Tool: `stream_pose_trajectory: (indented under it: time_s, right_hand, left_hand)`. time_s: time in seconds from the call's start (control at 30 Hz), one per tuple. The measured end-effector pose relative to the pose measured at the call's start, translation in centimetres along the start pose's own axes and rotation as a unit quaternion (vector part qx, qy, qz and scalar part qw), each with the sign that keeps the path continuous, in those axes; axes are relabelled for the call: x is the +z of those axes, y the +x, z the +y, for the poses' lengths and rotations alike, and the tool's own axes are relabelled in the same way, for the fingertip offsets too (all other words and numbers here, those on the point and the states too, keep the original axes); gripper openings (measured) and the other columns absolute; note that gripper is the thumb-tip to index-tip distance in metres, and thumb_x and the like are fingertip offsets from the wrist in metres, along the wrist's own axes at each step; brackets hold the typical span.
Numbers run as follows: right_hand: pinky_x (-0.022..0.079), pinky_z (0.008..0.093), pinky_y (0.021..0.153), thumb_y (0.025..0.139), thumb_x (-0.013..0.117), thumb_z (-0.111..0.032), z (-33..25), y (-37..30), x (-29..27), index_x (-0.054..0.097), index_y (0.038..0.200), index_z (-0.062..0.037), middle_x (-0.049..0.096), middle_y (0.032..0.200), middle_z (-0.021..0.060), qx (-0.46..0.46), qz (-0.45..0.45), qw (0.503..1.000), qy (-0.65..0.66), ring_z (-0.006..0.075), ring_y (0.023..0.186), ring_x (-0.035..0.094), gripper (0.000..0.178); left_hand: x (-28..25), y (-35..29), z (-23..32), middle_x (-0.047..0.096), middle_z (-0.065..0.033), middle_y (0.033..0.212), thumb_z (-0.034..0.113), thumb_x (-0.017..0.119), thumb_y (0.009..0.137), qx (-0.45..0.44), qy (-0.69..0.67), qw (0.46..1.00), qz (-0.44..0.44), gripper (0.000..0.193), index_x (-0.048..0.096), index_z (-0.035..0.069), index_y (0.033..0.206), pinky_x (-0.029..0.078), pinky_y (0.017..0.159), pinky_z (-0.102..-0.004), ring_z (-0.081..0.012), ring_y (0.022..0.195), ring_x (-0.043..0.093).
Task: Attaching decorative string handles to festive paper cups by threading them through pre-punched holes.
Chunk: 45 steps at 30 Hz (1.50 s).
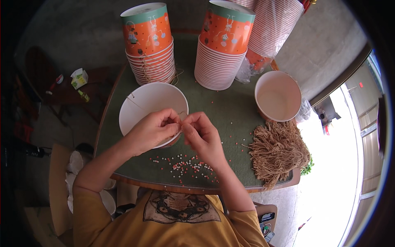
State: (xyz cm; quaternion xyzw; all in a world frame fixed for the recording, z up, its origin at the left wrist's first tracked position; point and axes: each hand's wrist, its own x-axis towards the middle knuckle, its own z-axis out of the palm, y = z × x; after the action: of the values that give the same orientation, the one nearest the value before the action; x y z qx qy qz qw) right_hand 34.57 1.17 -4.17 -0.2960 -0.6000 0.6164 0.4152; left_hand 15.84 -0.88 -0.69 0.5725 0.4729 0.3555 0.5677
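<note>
The left hand [154, 127] and right hand [203, 138] seemingly pinched string [135, 103] at the rim of the bucket [154, 92] under them; a slack grip could have lost it, a dragging right forearm [238, 189] scattered the beads [187, 166] alongside.

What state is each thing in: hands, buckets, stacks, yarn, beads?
Left hand: fingertips pinched together, beside the near bucket's rim
Right hand: fingertips pinched together, meeting the left's
Near bucket: open
Right-hand bucket: open
Left stack: nested, inverted
Right stack: nested, inverted
Yarn: loose heap
Beads: scattered
</note>
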Motion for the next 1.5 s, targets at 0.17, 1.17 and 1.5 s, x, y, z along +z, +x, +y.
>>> stream_pose_trajectory:
  time_s: [0.17, 1.17, 1.5]
  right_hand:
    - [0.046, 0.0260, 0.058, 0.093, 0.057, -0.003, -2.0, -0.5, -2.3, 0.050, 0.106, -0.0017, 0.060, 0.075, 0.0056, -0.077, -0.028, 0.981, -0.175, 0.0098, 0.061, 0.055, 0.015]
    - [0.050, 0.0290, 0.070, 0.077, 0.071, 0.002, -0.8, 1.0, -2.2, 0.059, 0.093, -0.0011, 0.060, 0.089, 0.0070, -0.256, 0.024, 0.904, -0.341, 0.0189, 0.077, 0.059, 0.019]
    - [0.046, 0.0231, 0.067, 0.084, 0.068, 0.000, -0.2, -0.2, -0.6, 0.061, 0.086, -0.0038, 0.057, 0.085, 0.0005, -0.139, 0.034, 0.977, -0.156, 0.0079, 0.075, 0.053, 0.009]
  left_hand:
    - [-0.1, 0.3, 0.2, 0.055, 0.0005, 0.085, 0.010, 0.054, 0.098, 0.038, -0.024, 0.997, 0.056, 0.007, 0.053, 0.003, 0.098, 0.045, 0.067, -0.0219, -0.0047, 0.077, 0.052]
    - [0.2, 1.1, 0.6, 0.052, 0.0023, 0.077, 0.017, 0.056, 0.098, -0.028, -0.078, 0.996, -0.025, 0.016, 0.057, 0.002, 0.092, 0.043, 0.062, -0.0211, -0.0053, 0.068, 0.049]
    - [0.0, 1.3, 0.8, 0.054, 0.0009, 0.081, 0.012, 0.054, 0.097, -0.038, -0.063, 0.997, -0.023, 0.011, 0.056, 0.002, 0.095, 0.045, 0.064, -0.0217, -0.0055, 0.071, 0.050]
